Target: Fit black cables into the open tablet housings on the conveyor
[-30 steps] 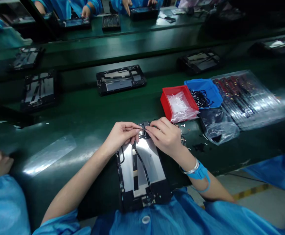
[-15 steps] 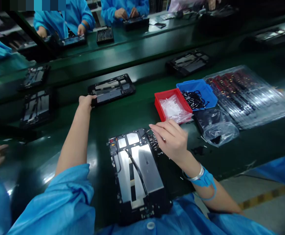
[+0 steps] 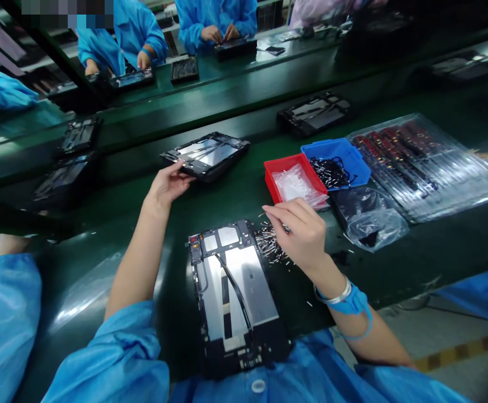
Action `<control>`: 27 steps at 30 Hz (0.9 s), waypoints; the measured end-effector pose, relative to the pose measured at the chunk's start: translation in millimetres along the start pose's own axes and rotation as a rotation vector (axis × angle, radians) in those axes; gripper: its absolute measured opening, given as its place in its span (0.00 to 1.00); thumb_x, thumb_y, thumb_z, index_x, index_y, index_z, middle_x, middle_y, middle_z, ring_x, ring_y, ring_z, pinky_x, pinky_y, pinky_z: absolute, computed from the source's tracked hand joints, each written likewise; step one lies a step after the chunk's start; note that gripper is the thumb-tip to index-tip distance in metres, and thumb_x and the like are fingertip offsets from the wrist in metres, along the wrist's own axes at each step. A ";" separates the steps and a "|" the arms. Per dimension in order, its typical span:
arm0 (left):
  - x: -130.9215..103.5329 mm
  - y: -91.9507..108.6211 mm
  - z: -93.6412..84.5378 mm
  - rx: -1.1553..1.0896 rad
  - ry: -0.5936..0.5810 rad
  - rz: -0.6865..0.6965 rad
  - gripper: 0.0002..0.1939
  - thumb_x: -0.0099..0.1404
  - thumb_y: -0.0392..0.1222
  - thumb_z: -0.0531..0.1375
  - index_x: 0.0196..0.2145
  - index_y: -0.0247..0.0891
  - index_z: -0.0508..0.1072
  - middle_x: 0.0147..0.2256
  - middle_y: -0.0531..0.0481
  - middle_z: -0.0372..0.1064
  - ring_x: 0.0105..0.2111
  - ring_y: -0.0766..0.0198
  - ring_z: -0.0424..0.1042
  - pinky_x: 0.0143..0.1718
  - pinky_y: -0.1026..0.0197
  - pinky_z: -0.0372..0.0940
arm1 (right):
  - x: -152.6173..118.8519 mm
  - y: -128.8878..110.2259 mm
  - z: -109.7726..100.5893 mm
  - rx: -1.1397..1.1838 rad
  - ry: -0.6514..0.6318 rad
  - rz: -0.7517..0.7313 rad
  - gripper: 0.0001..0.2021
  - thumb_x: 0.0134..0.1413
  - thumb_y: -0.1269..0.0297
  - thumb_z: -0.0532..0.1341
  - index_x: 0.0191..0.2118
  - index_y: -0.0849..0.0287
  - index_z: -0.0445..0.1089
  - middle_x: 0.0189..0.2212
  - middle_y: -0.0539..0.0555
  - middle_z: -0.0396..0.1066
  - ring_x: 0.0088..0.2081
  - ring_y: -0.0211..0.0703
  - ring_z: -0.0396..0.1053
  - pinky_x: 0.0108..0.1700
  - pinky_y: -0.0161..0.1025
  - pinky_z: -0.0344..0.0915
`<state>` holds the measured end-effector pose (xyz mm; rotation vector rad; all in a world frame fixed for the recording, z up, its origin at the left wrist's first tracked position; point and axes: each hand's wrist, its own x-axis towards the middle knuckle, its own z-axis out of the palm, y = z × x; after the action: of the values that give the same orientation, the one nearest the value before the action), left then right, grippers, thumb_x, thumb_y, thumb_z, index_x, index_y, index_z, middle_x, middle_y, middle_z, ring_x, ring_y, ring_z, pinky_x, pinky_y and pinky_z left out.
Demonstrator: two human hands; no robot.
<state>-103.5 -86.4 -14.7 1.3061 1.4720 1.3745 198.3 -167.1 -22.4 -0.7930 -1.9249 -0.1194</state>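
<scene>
Left hand (image 3: 166, 184) stretched far out across the green counter (image 3: 143, 224), fingers curled under the near edge of a tablet frame (image 3: 205, 153), lifting that edge so the frame sits tilted. Right hand (image 3: 305, 232) nearer in, fingertips pinched shut on a small thin part, too tiny to identify, just above a scatter of small parts (image 3: 271, 246). Second frame (image 3: 233, 294) flat at the counter's near edge, black cable running down its shiny middle, its bottom edge cut off by the blue sleeve.

Lifted frame probably light and stiff, but thin and open-backed, so likely fragile: best held by the black rim, clear of the glossy panel and loose cables. Pinched part probably slippery, easy to drop.

Red bin (image 3: 288, 179) with clear bags, blue bin (image 3: 336, 162) with dark pieces, plastic trays (image 3: 420, 162) further right. Contact under the lifted frame hidden. Other people's hands at the far bench blurred, their work unreadable.
</scene>
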 end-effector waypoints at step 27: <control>-359.1 38.6 17.7 -0.628 -0.804 -0.444 0.24 0.61 0.47 0.65 0.55 0.44 0.72 0.56 0.42 0.68 0.55 0.52 0.68 0.55 0.50 0.62 | 10.1 -100.9 10.8 0.866 -0.777 0.715 0.07 0.42 0.63 0.69 0.24 0.57 0.71 0.24 0.50 0.74 0.27 0.38 0.70 0.29 0.37 0.65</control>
<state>1.0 -432.4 -25.6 0.8739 0.6349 0.7615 129.4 -236.5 6.3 -0.9094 -1.9330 1.5360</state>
